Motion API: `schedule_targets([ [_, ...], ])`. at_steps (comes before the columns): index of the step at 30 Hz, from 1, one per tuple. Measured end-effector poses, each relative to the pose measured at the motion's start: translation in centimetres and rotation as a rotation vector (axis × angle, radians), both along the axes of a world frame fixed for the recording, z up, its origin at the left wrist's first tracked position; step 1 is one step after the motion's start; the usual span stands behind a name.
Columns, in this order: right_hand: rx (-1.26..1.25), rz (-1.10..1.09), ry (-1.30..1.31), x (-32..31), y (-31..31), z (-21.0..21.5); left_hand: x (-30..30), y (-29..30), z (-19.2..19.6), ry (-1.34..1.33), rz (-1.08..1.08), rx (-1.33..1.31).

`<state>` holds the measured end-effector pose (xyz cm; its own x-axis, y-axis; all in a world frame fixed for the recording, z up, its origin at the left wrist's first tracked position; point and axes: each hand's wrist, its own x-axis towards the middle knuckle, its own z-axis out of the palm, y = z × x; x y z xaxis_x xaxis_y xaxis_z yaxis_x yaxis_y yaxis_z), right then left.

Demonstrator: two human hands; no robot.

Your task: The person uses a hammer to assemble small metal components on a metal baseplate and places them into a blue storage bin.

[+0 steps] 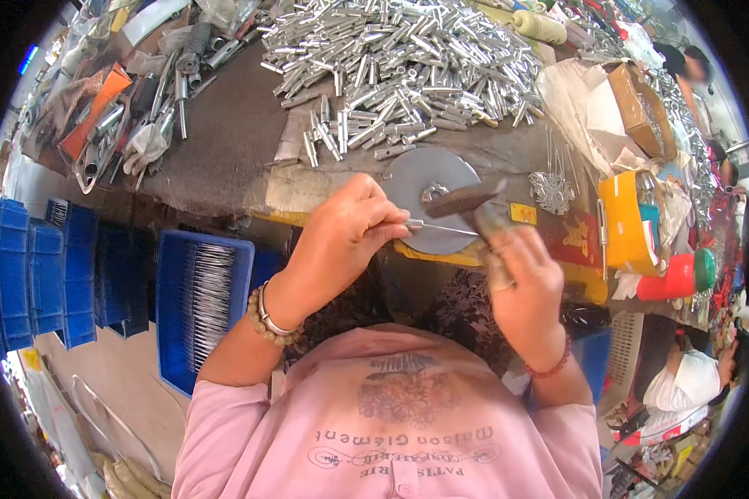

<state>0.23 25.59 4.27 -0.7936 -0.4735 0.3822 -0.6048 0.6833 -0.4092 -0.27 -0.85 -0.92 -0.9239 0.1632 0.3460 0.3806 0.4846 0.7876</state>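
Observation:
My left hand [349, 223] is closed, pinching a thin metal rod with a thicker silvery end [416, 224] between thumb and fingers. Its slim shaft points right, over a round grey metal disc [408, 173] at the bench's front edge. Wrapped around a hammer's handle is my right hand [526, 270]; the dark hammer head [464, 200] hangs above the disc, close to the rod. Whether the head touches anything is unclear. A small metal piece [432, 193] shows at the disc's middle, partly behind the hammer.
A big heap of silvery metal tubes [408, 66] covers the back of the bench. Thin hooked wires [552, 190] lie right of the disc, near a yellow box [624, 220] and a red jar [670, 277]. Below left, a blue bin [168, 308] holds stacked thin rods.

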Motion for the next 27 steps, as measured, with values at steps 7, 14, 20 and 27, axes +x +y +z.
schedule_targets([
  [7,-0.200,0.044,-0.178,-4.0,0.2,-1.4,-0.1,0.1,0.4,0.062,-0.024,-0.108],
  [14,-0.277,-0.015,-0.195,-3.2,0.5,-0.5,-0.4,0.2,-0.3,0.198,-0.045,-0.156],
  [20,-0.746,-0.117,-0.315,-1.4,2.3,3.4,-1.8,1.1,1.9,0.180,0.095,-0.156],
  [27,-0.330,-0.155,-0.402,-3.3,1.8,1.6,-5.8,2.8,1.2,0.220,0.151,-0.202],
])
